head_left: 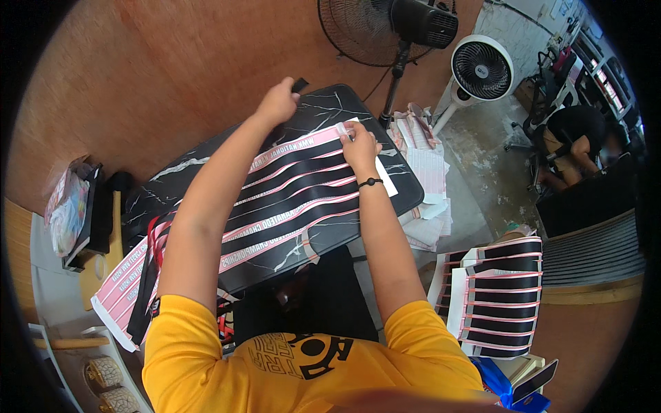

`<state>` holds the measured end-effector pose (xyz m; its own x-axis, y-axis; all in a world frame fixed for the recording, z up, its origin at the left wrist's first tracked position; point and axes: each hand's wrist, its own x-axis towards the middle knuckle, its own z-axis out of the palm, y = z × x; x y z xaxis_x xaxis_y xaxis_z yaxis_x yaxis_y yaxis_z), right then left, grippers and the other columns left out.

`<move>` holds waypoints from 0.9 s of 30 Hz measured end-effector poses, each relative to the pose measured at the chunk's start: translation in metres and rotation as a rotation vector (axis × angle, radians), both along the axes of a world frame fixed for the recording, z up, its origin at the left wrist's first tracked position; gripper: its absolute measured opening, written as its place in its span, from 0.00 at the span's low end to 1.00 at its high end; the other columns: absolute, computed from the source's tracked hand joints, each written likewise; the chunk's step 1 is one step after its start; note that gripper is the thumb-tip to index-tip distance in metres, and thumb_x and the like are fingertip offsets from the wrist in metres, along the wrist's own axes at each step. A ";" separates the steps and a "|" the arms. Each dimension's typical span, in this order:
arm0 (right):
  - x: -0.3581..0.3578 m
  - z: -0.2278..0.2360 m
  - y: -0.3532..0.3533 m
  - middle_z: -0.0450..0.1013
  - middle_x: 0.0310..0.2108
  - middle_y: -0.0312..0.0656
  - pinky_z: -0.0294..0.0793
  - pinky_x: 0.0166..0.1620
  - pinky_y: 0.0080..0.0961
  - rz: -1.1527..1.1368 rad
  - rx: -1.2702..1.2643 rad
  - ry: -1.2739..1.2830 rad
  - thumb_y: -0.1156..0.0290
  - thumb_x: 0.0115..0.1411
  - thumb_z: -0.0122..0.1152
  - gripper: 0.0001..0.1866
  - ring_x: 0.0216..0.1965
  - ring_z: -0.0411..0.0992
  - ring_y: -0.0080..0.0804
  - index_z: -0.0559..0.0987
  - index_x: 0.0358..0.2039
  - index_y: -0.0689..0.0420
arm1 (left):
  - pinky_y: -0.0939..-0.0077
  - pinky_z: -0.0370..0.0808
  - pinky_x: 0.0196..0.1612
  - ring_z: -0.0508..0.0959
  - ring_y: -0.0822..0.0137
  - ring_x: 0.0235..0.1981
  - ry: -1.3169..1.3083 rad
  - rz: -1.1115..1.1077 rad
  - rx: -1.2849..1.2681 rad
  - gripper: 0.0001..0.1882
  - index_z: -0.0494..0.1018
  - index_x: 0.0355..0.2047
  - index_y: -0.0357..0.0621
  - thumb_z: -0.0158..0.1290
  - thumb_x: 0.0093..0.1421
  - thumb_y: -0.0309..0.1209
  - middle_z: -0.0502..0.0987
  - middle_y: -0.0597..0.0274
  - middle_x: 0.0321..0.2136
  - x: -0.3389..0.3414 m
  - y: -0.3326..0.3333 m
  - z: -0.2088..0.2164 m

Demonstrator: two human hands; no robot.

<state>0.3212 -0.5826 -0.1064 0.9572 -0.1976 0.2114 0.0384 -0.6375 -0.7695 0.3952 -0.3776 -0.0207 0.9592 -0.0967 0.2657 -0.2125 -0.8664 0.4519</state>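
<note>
A pink-and-white printed sheet (272, 221) with several black ribbon strips across it lies on a black marble-patterned table (330, 103). My left hand (278, 103) is closed above the far edge of the table, with the end of a black strip (299, 85) sticking out of its grip. At the sheet's far right corner, my right hand (360, 146) pinches the edge beside a small pale piece of tape (342, 129). White paper (384, 177) shows under that edge. My left forearm covers part of the sheet.
More striped ribbon sheets (502, 296) sit at the right. Loose printed papers (425, 179) lie beyond the table's right edge. Behind stand a black fan (423, 24) and a white fan (482, 69). Another person (578, 148) is at the far right. Pink sheets and dark ribbons (142, 292) hang at the left.
</note>
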 end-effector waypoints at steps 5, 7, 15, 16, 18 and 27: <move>0.003 -0.003 -0.004 0.78 0.36 0.33 0.59 0.49 0.46 0.003 0.087 -0.045 0.60 0.54 0.66 0.07 0.44 0.71 0.37 0.84 0.32 0.46 | 0.66 0.74 0.41 0.78 0.60 0.35 0.181 -0.092 -0.221 0.21 0.69 0.52 0.34 0.55 0.60 0.30 0.79 0.51 0.34 -0.032 -0.040 -0.034; 0.006 -0.007 -0.005 0.77 0.35 0.32 0.59 0.48 0.47 0.009 0.141 -0.103 0.59 0.53 0.66 0.07 0.44 0.71 0.39 0.84 0.30 0.46 | 0.64 0.74 0.48 0.79 0.49 0.44 0.102 -0.084 -0.147 0.28 0.71 0.51 0.31 0.60 0.56 0.39 0.79 0.41 0.41 -0.050 -0.054 -0.046; 0.014 -0.014 -0.012 0.72 0.34 0.37 0.70 0.37 0.22 0.127 0.363 -0.161 0.71 0.55 0.65 0.06 0.32 0.71 0.24 0.84 0.33 0.57 | 0.59 0.74 0.47 0.80 0.45 0.41 0.160 0.045 -0.201 0.20 0.78 0.38 0.33 0.61 0.54 0.40 0.79 0.38 0.36 -0.073 -0.075 -0.064; 0.014 -0.013 -0.015 0.71 0.35 0.37 0.71 0.38 0.21 0.151 0.477 -0.135 0.74 0.56 0.63 0.05 0.33 0.71 0.24 0.83 0.32 0.61 | 0.59 0.73 0.48 0.79 0.45 0.43 0.188 0.073 -0.214 0.21 0.78 0.40 0.33 0.60 0.54 0.39 0.79 0.37 0.38 -0.073 -0.077 -0.064; 0.011 -0.012 -0.018 0.71 0.36 0.37 0.70 0.39 0.22 0.218 0.674 -0.141 0.76 0.56 0.62 0.05 0.35 0.70 0.24 0.82 0.31 0.63 | 0.59 0.73 0.49 0.79 0.45 0.44 0.210 0.113 -0.235 0.21 0.78 0.41 0.33 0.60 0.54 0.39 0.79 0.37 0.39 -0.076 -0.080 -0.063; 0.012 -0.011 -0.016 0.68 0.29 0.32 0.63 0.44 0.18 0.177 1.040 -0.231 0.79 0.56 0.52 0.05 0.34 0.66 0.23 0.76 0.32 0.60 | 0.57 0.73 0.48 0.78 0.41 0.42 0.081 0.240 -0.323 0.18 0.77 0.38 0.31 0.57 0.53 0.36 0.78 0.34 0.37 -0.086 -0.092 -0.059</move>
<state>0.3331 -0.5990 -0.1177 0.9482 -0.2472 0.1994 0.2799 0.3537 -0.8925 0.3091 -0.4692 -0.0802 0.9634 0.2081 0.1689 0.0253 -0.6981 0.7155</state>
